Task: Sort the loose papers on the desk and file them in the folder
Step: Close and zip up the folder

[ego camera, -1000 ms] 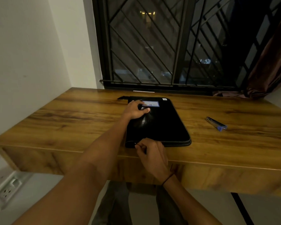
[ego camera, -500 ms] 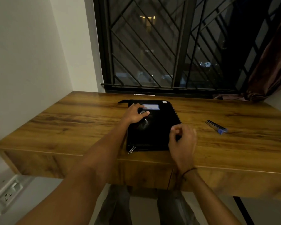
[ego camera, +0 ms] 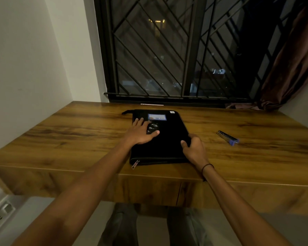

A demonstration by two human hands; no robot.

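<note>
- Black and zippered, the folder [ego camera: 164, 139] is seen lying flat and closed on the wooden desk [ego camera: 78, 137], near the front edge and roughly in the middle of its width.
- A small blue-and-white label [ego camera: 157, 117] is carried on the folder's cover near its far edge, and a metal zipper pull [ego camera: 135, 164] is seen hanging at its near left corner.
- The left hand [ego camera: 143, 132] is laid flat on the folder's left half, its fingers straight and slightly spread, the thumb stretched out to the right across the cover.
- The right hand [ego camera: 194, 148] is placed at the folder's right edge; its fingers are curled over that edge and the thumb is pressed on the top of the cover, so the edge is gripped.
- A dark band [ego camera: 207, 167] is worn on the right wrist.
- A blue stapler [ego camera: 228, 138] is seen lying on the desk to the right of the folder, well apart from it.
- A barred window [ego camera: 176, 50] is set behind the desk, with a brown curtain [ego camera: 292, 64] hung at its right side.
- A wall socket [ego camera: 2, 213] is seen low on the left.
</note>
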